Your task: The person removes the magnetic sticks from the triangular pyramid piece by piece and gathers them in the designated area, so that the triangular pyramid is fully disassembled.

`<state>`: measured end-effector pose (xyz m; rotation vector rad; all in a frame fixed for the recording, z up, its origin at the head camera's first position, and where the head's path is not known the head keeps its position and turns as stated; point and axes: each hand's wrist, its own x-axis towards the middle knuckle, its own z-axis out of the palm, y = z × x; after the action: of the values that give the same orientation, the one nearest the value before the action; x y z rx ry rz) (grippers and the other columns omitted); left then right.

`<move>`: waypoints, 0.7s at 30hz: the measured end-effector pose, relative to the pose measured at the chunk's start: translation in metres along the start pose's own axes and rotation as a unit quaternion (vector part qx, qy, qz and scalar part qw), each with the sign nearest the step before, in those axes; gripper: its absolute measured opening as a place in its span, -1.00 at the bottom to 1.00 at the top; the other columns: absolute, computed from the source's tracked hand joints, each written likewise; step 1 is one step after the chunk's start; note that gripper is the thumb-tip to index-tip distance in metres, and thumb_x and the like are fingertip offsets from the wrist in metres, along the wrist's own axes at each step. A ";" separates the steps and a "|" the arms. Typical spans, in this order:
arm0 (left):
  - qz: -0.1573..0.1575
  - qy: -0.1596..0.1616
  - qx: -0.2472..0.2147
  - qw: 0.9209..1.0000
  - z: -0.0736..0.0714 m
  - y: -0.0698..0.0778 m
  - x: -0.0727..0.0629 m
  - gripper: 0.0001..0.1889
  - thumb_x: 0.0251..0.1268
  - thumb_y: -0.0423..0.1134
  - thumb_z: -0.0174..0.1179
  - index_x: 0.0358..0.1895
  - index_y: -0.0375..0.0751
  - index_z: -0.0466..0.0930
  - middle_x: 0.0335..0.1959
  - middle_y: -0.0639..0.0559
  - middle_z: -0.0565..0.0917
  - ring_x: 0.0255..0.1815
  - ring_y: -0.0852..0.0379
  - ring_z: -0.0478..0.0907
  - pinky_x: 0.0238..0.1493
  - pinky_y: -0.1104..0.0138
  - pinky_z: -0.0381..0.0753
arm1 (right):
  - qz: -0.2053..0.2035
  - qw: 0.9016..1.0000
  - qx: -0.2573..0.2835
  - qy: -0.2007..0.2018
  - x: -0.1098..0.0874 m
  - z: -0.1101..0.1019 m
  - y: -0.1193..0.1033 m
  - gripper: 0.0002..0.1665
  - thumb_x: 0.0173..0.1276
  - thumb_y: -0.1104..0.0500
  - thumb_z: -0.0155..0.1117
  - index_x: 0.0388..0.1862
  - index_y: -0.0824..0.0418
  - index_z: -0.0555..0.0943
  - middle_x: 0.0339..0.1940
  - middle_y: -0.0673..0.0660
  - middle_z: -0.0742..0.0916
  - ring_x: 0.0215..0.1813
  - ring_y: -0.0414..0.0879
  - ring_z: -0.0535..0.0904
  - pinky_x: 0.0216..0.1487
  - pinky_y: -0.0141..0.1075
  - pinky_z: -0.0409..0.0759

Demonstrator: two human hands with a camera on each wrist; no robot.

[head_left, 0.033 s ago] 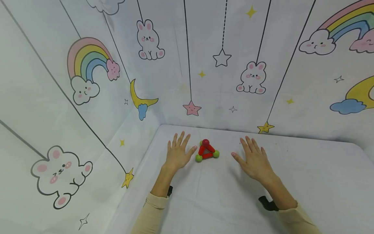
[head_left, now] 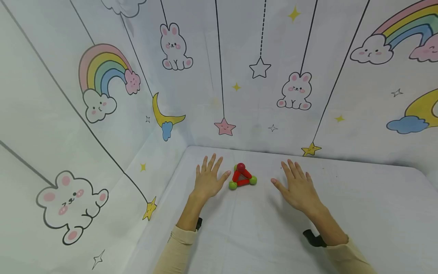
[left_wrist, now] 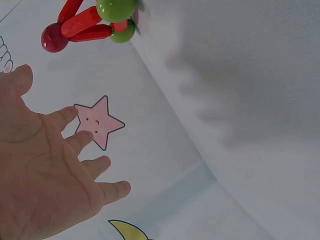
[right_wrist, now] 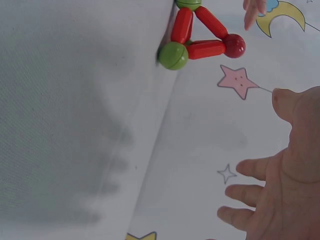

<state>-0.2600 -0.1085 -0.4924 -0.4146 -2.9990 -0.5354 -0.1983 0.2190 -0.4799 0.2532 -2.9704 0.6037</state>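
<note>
On the white table stands a small pyramid of red rods and green balls, topped by a dark red ball. My left hand is just left of it, fingers spread and thumb pointing toward a green ball. To the right, farther from the pyramid, my right hand is held palm down with its fingers extended. Both palms are bare, and each hand casts a shadow on the cloth. In the left wrist view, the pyramid's red rods appear above the thumb; the right wrist view shows its green ball near the top.
A white cloth covers the table. White walls printed with rabbits, rainbows and stars rise behind the table and along its left side. Dark bands circle both wrists below the light sleeves.
</note>
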 end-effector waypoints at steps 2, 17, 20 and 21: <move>-0.002 0.001 -0.003 1.000 0.001 -0.002 0.000 -0.17 0.56 0.41 -0.19 0.71 0.09 0.01 0.74 -0.05 -0.09 0.73 -0.21 -0.29 0.59 -0.32 -0.18 | 0.000 1.000 0.001 0.000 0.000 0.000 -0.001 0.06 0.59 -0.41 -0.03 0.72 0.25 0.02 0.72 0.38 0.05 0.69 0.39 -0.13 0.50 0.50 -0.16; -0.007 0.013 -0.013 1.000 0.005 -0.010 0.003 -0.16 0.54 0.44 -0.21 0.71 0.13 0.00 0.75 0.00 -0.10 0.73 -0.23 -0.29 0.57 -0.35 -0.19 | -0.001 1.000 0.000 0.005 0.003 0.002 -0.003 0.06 0.57 -0.42 -0.02 0.72 0.25 0.04 0.72 0.37 0.06 0.70 0.37 -0.12 0.50 0.51 -0.19; -0.004 0.011 -0.024 1.000 0.003 -0.007 0.004 -0.17 0.55 0.43 -0.19 0.72 0.12 -0.01 0.75 0.00 -0.10 0.72 -0.26 -0.28 0.56 -0.37 -0.19 | 0.000 1.000 -0.001 0.005 0.007 0.005 -0.004 0.06 0.58 -0.42 -0.03 0.71 0.26 0.06 0.72 0.37 0.07 0.69 0.38 -0.11 0.50 0.52 -0.18; -0.003 0.010 -0.029 1.000 0.003 -0.006 0.004 -0.18 0.55 0.42 -0.18 0.72 0.12 -0.01 0.75 0.01 -0.10 0.72 -0.26 -0.28 0.56 -0.37 -0.19 | 0.002 1.000 0.000 0.004 0.008 0.006 -0.005 0.06 0.58 -0.42 -0.03 0.71 0.27 0.06 0.71 0.38 0.07 0.69 0.38 -0.11 0.50 0.52 -0.19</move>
<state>-0.2658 -0.1122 -0.4968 -0.4024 -2.9731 -0.6243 -0.2054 0.2110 -0.4822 0.2458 -2.9641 0.6027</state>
